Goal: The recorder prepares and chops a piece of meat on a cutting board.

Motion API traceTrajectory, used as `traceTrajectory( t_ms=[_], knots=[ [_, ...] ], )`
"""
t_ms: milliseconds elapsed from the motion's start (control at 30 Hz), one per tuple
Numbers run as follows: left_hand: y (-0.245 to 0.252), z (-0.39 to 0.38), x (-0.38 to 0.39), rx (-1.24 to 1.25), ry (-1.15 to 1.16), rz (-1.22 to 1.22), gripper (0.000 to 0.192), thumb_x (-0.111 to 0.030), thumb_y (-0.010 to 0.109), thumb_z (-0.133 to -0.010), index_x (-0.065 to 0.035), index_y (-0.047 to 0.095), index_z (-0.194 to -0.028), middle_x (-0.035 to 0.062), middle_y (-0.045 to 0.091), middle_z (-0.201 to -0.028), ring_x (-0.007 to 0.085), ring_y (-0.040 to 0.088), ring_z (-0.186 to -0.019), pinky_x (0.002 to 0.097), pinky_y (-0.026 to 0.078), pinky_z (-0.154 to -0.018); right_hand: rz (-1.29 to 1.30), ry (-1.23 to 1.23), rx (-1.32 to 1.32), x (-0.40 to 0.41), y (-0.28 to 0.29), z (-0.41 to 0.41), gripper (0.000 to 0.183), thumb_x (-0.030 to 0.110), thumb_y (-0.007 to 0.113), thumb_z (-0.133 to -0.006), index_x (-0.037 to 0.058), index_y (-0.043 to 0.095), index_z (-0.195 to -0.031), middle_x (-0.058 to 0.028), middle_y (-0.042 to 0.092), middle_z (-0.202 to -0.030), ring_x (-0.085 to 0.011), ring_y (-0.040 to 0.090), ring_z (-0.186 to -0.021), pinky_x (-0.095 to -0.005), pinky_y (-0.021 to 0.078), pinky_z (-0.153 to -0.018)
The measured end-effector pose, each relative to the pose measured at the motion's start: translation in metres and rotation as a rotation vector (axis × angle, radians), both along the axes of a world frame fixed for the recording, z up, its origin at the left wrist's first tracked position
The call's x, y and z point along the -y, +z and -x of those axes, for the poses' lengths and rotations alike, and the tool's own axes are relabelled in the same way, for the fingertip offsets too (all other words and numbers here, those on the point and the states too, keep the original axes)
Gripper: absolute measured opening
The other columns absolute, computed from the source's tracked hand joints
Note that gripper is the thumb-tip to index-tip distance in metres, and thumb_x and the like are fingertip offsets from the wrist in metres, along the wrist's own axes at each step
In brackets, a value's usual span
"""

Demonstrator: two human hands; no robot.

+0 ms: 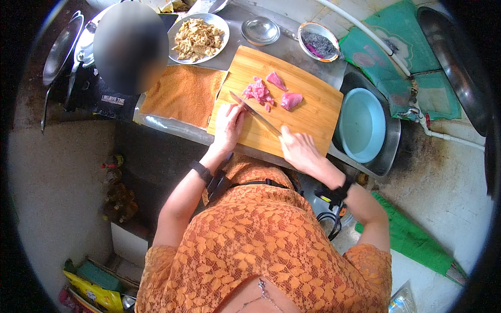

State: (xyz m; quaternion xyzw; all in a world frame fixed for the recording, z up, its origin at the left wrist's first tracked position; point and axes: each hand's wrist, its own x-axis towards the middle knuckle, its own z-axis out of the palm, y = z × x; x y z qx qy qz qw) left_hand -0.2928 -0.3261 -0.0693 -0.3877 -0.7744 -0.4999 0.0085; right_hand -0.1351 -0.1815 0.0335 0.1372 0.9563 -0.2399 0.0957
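Observation:
My right hand (298, 148) grips the handle of a kitchen knife (260, 118), whose blade points up and left across the bamboo cutting board (317, 117). Beside the blade, near the board's left edge, is my left hand (229, 120); its fingers are bent by the knife, and whether they hold a piece is hidden. Just beyond the blade lies a small heap of cut pink raw meat (257, 90). Two larger meat pieces, one at the upper right (276, 81) and another nearer me (291, 100), lie apart from the heap.
An orange-brown cloth (182, 94) adjoins the board's left side. Beyond stand a plate of pale sliced food (199, 39), a metal bowl (260, 31) and a strainer with dark contents (319, 42). At right, a blue basin (362, 125) sits in the sink (393, 137).

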Motion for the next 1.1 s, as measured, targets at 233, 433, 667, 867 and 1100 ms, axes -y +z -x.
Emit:
traceTrajectory(
  t_ms=[233, 433, 667, 867, 1100],
  knots=[
    [-0.001, -0.007, 0.001, 0.027, 0.055, -0.017, 0.012, -0.005, 0.067, -0.08, -0.0042, 0.057, -0.088, 0.0118, 0.058, -0.089, 0.0312, 0.054, -0.085, 0.0401, 0.043, -0.077, 0.055, -0.138, -0.149, -0.007, -0.026, 0.046, 0.019, 0.021, 0.05, -0.093, 0.0021, 0.047, -0.094, -0.0221, 0.061, -0.068, -0.0438, 0.061, -0.066, -0.0537, 0.0465, -0.061],
    [0.008, -0.011, -0.002, -0.123, 0.282, 0.254, 0.02, -0.018, 0.074, -0.074, -0.0102, 0.057, -0.082, 0.0066, 0.055, -0.089, 0.0257, 0.049, -0.095, 0.0428, 0.035, -0.082, 0.027, -0.203, -0.299, -0.009, -0.023, 0.01, 0.016, 0.019, 0.053, -0.092, 0.0032, 0.048, -0.091, -0.0235, 0.059, -0.062, -0.0433, 0.061, -0.061, -0.0531, 0.0465, -0.056],
    [0.0, -0.008, -0.012, 0.028, 0.173, 0.154, 0.011, -0.011, 0.072, -0.077, -0.0111, 0.062, -0.083, 0.0038, 0.062, -0.08, 0.0228, 0.055, -0.081, 0.0383, 0.038, -0.076, 0.047, -0.256, -0.38, -0.003, -0.024, -0.003, 0.017, 0.018, 0.054, -0.092, 0.0034, 0.049, -0.087, -0.022, 0.058, -0.058, -0.0414, 0.06, -0.057, -0.0518, 0.0466, -0.053],
    [0.007, 0.014, -0.016, 0.32, 0.031, 0.187, 0.008, -0.006, 0.067, -0.079, -0.0083, 0.063, -0.085, 0.0068, 0.062, -0.07, 0.025, 0.059, -0.068, 0.0407, 0.039, -0.076, 0.058, -0.29, -0.355, -0.004, -0.028, -0.011, 0.018, 0.019, 0.054, -0.092, 0.0032, 0.049, -0.086, -0.0212, 0.057, -0.056, -0.0406, 0.06, -0.055, -0.0513, 0.0464, -0.051],
    [0.001, 0.022, -0.002, 0.006, 0.123, 0.135, 0.008, -0.007, 0.066, -0.08, -0.0058, 0.062, -0.087, 0.0102, 0.062, -0.081, 0.0287, 0.058, -0.082, 0.0403, 0.043, -0.076, 0.029, -0.217, -0.244, 0.002, -0.005, -0.014, 0.016, 0.017, 0.054, -0.091, 0.0033, 0.047, -0.087, -0.0217, 0.058, -0.057, -0.0417, 0.06, -0.057, -0.052, 0.0465, -0.052]
  ],
)
